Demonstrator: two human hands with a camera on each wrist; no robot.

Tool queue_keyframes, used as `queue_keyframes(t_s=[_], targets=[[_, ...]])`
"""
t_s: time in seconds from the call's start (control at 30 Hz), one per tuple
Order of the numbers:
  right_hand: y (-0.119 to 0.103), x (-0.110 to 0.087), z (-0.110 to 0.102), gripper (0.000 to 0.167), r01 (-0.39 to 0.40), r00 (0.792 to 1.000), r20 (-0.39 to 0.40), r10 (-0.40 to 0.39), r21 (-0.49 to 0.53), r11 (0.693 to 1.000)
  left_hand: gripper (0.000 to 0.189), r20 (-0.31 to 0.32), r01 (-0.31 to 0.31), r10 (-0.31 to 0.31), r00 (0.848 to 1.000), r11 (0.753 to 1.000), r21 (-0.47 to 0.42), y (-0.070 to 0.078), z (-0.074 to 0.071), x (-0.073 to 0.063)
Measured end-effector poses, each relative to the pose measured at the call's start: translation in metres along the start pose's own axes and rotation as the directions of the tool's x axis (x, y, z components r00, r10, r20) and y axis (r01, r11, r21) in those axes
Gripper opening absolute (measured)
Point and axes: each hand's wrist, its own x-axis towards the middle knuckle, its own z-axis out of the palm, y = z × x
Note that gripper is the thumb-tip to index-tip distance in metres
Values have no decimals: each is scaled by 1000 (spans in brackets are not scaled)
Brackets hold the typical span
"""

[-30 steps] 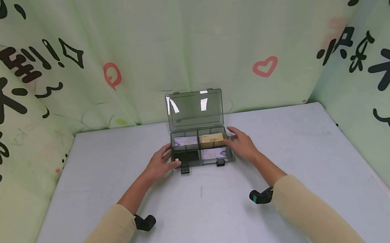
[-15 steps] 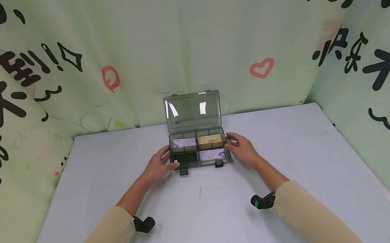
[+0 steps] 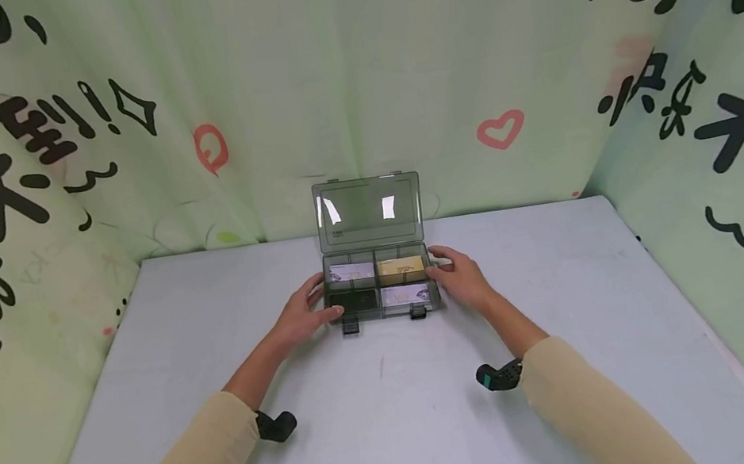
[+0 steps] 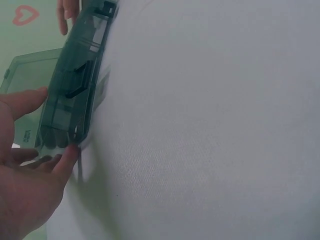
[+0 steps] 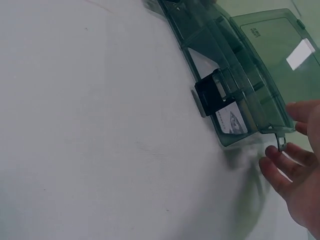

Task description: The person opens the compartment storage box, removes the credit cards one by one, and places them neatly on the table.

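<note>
A clear grey-tinted plastic storage box with compartments sits near the table's back edge. Its lid stands raised. Lilac-printed cards lie in the back left compartment, a yellow card back right, and another lilac card front right; the front left looks dark. My left hand grips the box's left end, thumb over the rim and fingers along the outer side. At the right end, my right hand has its thumb at the rim. Its other fingers are spread loosely beside the side tab.
The white table extends in front of the box and to both sides. Printed curtains hang behind and beside it, close to the back edge. Two latches jut from the box's front.
My right hand drew slightly away from the box's right end half a second ago and is back against it now. The left hand and box hold their place; the head view shifted slightly.
</note>
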Motion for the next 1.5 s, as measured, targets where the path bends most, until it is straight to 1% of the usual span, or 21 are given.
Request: queue_keyframes(t_s=[0.13,0.3,0.43,0.57,0.83,1.07,1.13,1.23,1.3,1.5], targets=[[-4,5,0,50,12,1000,14,-12,-40,999,85,-1,0,0,1000,1000,2,3,1,0],[-8,12,2,48,23,998,56,-15,-152,988,86,6,16,-16,1000,1000,0,7,2,-1],[-11,18,4,48,37,996,86,-17,-232,972,86,10,11,-11,1000,1000,-2,6,1,1],[-15,23,4,48,55,992,126,-20,-277,959,88,14,11,-11,1000,1000,-16,6,0,2],[-21,33,3,48,70,982,191,-5,-336,939,88,10,14,-14,1000,1000,-2,7,-1,3],[-26,39,6,47,67,973,229,34,-418,906,88,6,23,-23,1000,1000,14,8,-1,3],[-27,40,7,46,62,971,236,46,-430,901,88,4,23,-23,1000,999,26,9,-1,3],[-27,40,8,45,38,968,240,73,-426,904,88,1,23,-23,1000,999,39,10,-1,2],[-27,40,8,44,23,967,242,85,-410,912,88,-2,25,-25,1000,999,41,10,0,2],[-26,39,8,35,34,965,254,66,-369,929,88,-8,42,-42,999,998,46,7,1,2]])
